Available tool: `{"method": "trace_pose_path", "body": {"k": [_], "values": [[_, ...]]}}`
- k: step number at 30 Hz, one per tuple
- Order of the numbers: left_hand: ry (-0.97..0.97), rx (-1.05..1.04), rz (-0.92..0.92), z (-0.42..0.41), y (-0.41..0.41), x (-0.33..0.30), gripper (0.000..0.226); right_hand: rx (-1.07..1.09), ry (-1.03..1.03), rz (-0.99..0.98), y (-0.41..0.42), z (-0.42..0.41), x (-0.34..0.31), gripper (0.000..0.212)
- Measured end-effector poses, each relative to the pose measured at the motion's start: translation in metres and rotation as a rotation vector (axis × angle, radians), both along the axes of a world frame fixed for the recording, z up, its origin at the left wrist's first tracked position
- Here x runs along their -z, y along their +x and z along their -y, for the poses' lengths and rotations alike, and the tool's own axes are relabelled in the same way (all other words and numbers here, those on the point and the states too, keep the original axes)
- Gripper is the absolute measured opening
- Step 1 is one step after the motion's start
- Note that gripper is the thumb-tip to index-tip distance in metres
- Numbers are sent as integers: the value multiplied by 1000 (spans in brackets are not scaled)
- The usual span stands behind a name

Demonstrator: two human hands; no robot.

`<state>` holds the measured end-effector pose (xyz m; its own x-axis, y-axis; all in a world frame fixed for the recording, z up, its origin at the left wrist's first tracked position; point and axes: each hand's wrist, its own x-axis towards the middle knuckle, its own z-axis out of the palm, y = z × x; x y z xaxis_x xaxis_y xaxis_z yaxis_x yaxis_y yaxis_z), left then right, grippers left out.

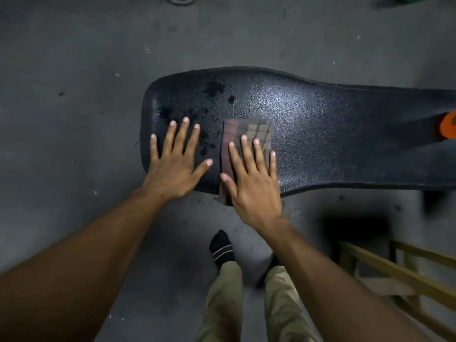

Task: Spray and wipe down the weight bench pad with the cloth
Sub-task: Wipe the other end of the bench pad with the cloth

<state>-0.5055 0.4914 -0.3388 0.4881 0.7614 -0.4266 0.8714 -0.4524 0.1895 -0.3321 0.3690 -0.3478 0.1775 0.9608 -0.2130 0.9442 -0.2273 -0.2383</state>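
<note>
The fingers (243, 146) of the right hand (254, 183) lie spread and flat on a folded, checked brown cloth (237, 134), pressing it down rather than pinching it. The thumb rests on the cloth's left edge, and the cloth's near end hangs just over the pad's near edge, toward 6 o'clock. The left hand (172, 169) sits just beside it, at 9 o'clock from the cloth, its fingers (183, 134) also splayed wide and laid palm-down on bare vinyl, holding nothing. Thumb tip and cloth edge are close but apart.

Both hands rest on the wide, rounded end of the black weight bench pad (320, 134), which narrows and runs off toward 3 o'clock. Dark wet blotches (214, 88) spot the pad at 12 o'clock from the left hand, with smaller drops scattered between the two hands. The textured surface shines pale at 1 o'clock from the cloth.

At the far 3 o'clock edge an orange object (449, 124) sits on the pad, mostly cut off. Below the pad lies a grey concrete floor (74, 95). At 6 o'clock, the person's khaki trouser legs (227, 302) and a dark striped sock (222, 248) show. A wooden frame (404, 272) stands at 4 o'clock.
</note>
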Motion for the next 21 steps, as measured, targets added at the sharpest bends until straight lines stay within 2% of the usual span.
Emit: {"method": "trace_pose_path", "body": {"k": [4,7,12,14,18,21], "values": [[-27,-8,6,-2,1,-2,82,-74,-14,64,17,37,2,67],[-43,-1,14,-3,1,-2,83,14,-55,73,43,48,0,67],[-10,7,26,-1,0,-1,82,255,-42,22,41,-2,3,68],[-6,3,17,-1,1,-1,82,280,-41,-2,24,-27,3,69],[-26,-2,10,-2,3,-4,82,61,-40,7,-1,-31,-3,70],[-34,1,7,-2,2,-6,82,-105,-55,39,16,-17,-8,68]]}}
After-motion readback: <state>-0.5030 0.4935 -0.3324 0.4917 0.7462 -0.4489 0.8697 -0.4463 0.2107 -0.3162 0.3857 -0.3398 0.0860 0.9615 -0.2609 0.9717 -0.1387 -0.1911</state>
